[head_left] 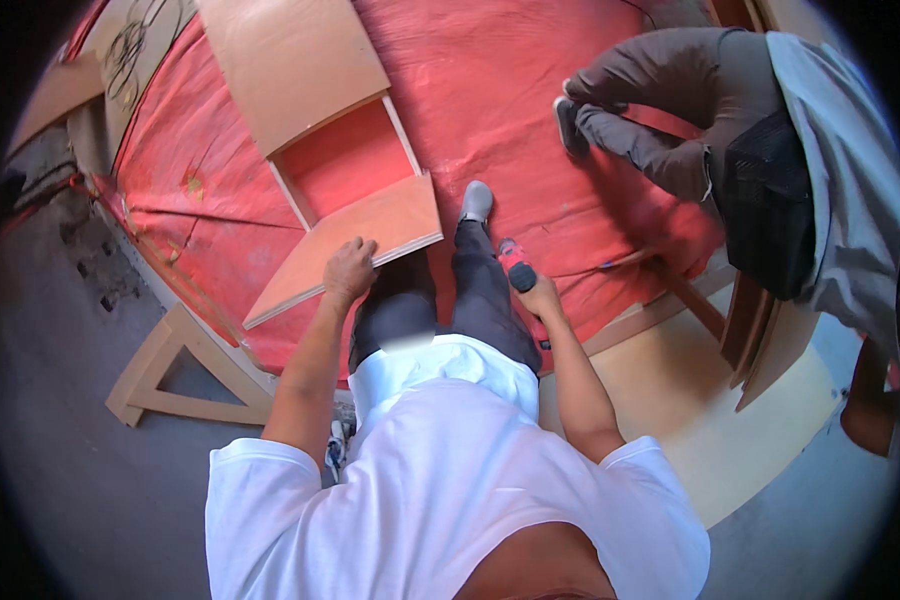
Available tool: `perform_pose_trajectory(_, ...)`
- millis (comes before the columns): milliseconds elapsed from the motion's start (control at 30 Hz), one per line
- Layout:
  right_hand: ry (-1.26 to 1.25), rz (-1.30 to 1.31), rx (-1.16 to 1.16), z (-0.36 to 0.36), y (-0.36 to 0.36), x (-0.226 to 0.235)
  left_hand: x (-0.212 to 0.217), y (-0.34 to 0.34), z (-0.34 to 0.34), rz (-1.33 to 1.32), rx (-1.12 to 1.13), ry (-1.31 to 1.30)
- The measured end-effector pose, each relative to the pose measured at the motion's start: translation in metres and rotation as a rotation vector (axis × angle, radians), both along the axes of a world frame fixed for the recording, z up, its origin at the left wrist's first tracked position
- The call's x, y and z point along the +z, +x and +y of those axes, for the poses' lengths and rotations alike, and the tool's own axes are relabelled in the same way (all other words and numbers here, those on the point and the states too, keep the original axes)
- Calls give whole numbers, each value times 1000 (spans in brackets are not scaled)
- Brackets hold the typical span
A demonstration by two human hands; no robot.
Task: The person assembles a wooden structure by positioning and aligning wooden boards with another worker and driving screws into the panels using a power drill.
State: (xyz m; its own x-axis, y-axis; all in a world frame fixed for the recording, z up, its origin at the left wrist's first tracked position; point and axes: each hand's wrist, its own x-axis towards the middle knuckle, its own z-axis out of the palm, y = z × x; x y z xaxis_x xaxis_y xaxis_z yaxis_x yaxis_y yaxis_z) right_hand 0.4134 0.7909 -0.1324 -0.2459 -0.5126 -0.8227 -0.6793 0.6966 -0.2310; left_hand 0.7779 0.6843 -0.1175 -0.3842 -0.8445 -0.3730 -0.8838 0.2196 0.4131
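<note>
My left hand (349, 268) grips the near edge of a flat plywood panel (370, 235) that juts out from a plywood box frame (310, 100) lying on a red sheet (530, 90). My right hand (540, 296) is closed around a red and black power drill (516, 265), held beside my right leg. My grey trousers and one grey shoe (476, 201) show between the hands.
Another person (730, 120) in grey clothes crouches on the red sheet at the upper right. A wooden trestle frame (175, 370) stands at the left on grey floor. Light plywood sheets (690, 390) and upright boards (760, 340) lie at the right.
</note>
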Motion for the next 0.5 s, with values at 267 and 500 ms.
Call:
perform_pose_trajectory(267, -57, -30, -39, 20, -44, 5, -14, 6, 4, -103, -51, 13)
perform_pose_trajectory(500, -11, 30, -86, 38, -83, -10, -18, 2, 10, -168, -91, -39)
